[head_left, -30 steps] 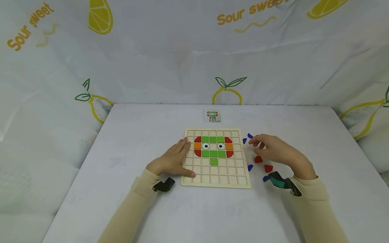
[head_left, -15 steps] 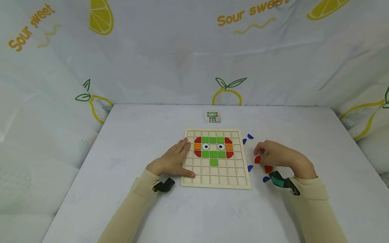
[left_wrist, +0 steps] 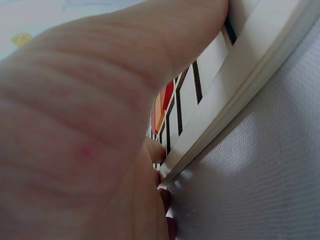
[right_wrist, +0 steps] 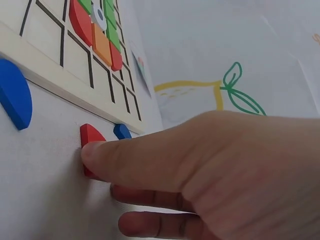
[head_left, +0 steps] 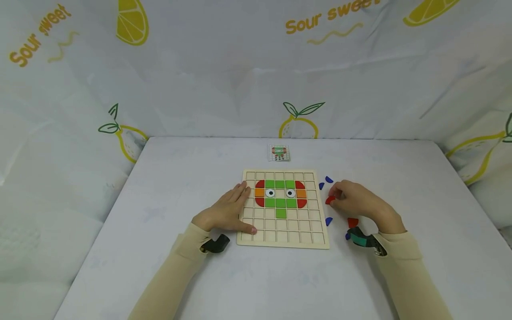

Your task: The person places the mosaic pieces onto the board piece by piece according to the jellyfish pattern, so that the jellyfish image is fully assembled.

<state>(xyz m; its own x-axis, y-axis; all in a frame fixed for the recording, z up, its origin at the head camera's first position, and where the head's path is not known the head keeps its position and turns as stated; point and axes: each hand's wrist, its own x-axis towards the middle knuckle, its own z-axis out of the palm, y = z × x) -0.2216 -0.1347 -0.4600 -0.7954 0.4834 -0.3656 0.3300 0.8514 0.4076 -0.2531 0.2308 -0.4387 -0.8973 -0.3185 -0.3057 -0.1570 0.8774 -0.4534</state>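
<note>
My left hand [head_left: 226, 211] rests on the left edge of a wooden grid board [head_left: 286, 245], fingers spread straight, thumb on its lower left part. Green, red and orange tiles and two eye tiles [head_left: 290, 193] form a face on the board. Right of the board, my right hand [head_left: 358, 202] pinches a red rounded piece [right_wrist: 90, 132]. In the right wrist view the thumb covers part of it, and it is held just over or at the tabletop; I cannot tell which. Another red piece [head_left: 353, 222] lies below that hand.
Blue half-round pieces lie right of the board: two near its top [head_left: 329, 179], one lower blue piece [head_left: 329, 221], and one partly hidden blue piece [head_left: 347, 237] by the right wrist strap. A small picture card [head_left: 279, 153] lies behind the board on the white tablecloth [head_left: 192, 160].
My right hand moved down to the upper red piece, took hold of it, and shifted it up and left towards the board. My left hand has stayed in place.
</note>
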